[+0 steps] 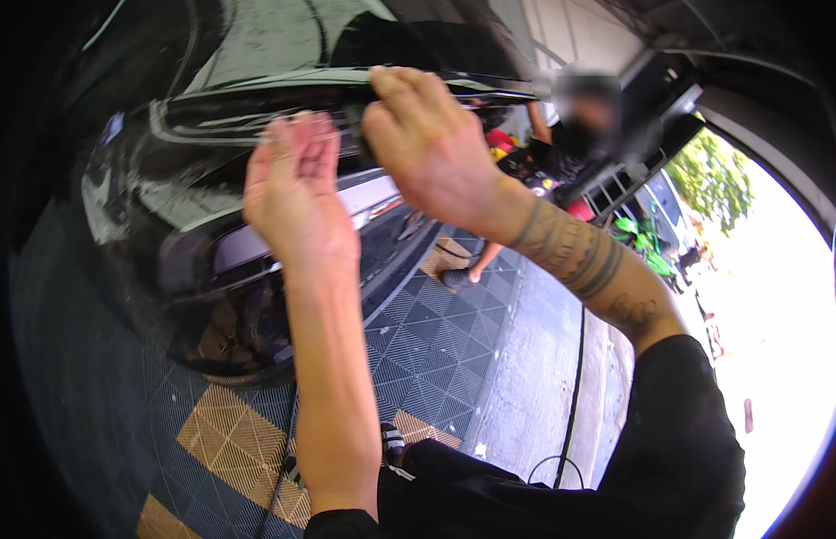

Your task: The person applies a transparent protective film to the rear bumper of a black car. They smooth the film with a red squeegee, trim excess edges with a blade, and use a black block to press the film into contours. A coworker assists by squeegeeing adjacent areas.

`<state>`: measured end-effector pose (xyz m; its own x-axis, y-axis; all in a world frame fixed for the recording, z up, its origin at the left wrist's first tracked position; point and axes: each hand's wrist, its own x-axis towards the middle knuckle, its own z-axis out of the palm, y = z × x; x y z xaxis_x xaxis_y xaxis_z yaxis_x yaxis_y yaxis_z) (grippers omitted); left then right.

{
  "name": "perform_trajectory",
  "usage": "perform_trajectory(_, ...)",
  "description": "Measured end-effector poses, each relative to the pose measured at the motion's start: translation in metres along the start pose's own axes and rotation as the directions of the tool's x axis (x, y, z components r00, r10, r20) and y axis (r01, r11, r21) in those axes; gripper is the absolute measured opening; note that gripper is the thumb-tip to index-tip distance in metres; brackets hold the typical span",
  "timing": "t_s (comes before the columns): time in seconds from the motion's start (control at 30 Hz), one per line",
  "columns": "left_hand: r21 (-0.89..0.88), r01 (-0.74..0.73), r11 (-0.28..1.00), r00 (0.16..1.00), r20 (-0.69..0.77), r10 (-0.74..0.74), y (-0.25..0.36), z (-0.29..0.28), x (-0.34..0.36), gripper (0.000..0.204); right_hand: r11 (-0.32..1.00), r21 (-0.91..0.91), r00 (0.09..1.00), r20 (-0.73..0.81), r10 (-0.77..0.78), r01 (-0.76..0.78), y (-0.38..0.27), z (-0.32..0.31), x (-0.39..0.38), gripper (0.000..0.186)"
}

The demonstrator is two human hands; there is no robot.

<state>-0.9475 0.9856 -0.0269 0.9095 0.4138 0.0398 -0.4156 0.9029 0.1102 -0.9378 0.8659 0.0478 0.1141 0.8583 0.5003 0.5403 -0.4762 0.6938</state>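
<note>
A glossy black car body (pixel 247 189), its panel bearing wet-looking streaks and creases like a clear film (pixel 180 121), fills the upper left. My left hand (pixel 297 180) is raised against the panel, palm turned up and fingers stretched out, with nothing plainly in it. Beside it on the right, my right hand (pixel 431 144) is closed around a dark flat tool (pixel 356 135), mostly hidden by the fingers. Its knuckles lie along the panel's upper edge line. I cannot make out the tool's exact kind.
Dark and tan ribbed floor tiles (pixel 427 341) lie below, beside a concrete strip (pixel 535 359). Another person (pixel 562 153) in dark clothes is at the car's far side. A green object (pixel 638 235) and bright daylight show at the right opening. A dark cable (pixel 279 476) crosses the floor.
</note>
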Motion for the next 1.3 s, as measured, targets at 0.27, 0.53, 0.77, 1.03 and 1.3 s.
perform_trajectory(0.27,0.084,-0.062,0.995,0.991,-0.110,0.071,0.011,0.004,0.007,0.029,0.996,-0.017,0.996,0.027,0.087,-0.087,-0.007,-0.007,0.001,0.027)
perform_trajectory(0.53,-0.009,0.067,0.998,0.996,0.060,-0.066,0.016,-0.010,0.011,0.020,0.999,-0.033,0.999,0.010,0.041,-0.041,-0.003,0.001,-0.003,0.019)
perform_trajectory(0.77,-0.088,0.254,0.963,0.967,0.041,-0.251,0.031,-0.001,0.006,0.013,0.999,0.003,0.998,0.035,0.054,-0.054,-0.003,-0.013,0.004,0.020)
perform_trajectory(1.03,-0.129,0.281,0.951,0.955,-0.055,-0.290,0.031,0.006,0.002,0.010,0.995,0.060,0.996,0.061,0.071,-0.075,0.001,-0.014,0.002,0.022)
perform_trajectory(1.3,-0.121,0.313,0.942,0.945,-0.056,-0.321,0.036,0.009,-0.001,0.017,0.992,0.093,0.992,0.099,0.079,-0.088,-0.010,-0.014,0.016,0.019)
